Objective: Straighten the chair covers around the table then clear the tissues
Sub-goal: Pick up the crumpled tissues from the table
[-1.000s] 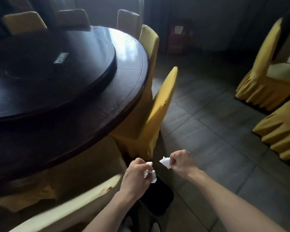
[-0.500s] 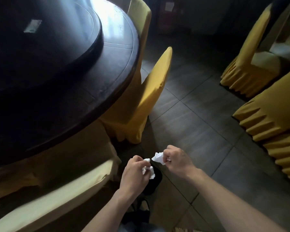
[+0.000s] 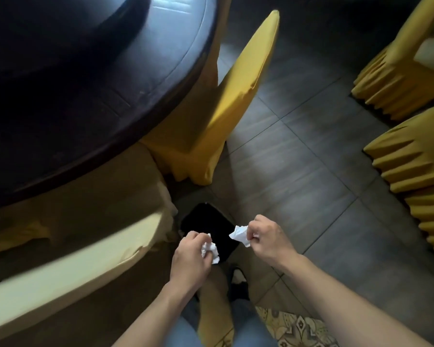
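Observation:
My left hand (image 3: 189,256) grips a crumpled white tissue (image 3: 209,249) low in the middle of the view. My right hand (image 3: 267,237) pinches a second white tissue (image 3: 239,234) a little to the right and higher. Both hands hover over a small black bin (image 3: 206,221) on the floor. A yellow covered chair (image 3: 236,96) stands tucked against the dark round table (image 3: 85,83). A paler yellow covered chair (image 3: 73,246) sits close at my lower left.
Two more yellow covered chairs (image 3: 411,58) (image 3: 416,166) stand at the right on the grey tiled floor (image 3: 298,159). My legs and a dark shoe (image 3: 238,284) show below the hands. A patterned cloth (image 3: 293,329) lies at the bottom edge.
The view has tilted down and closer to the floor. Both hands with their tissues now sit over the black bin, and have moved slightly apart.

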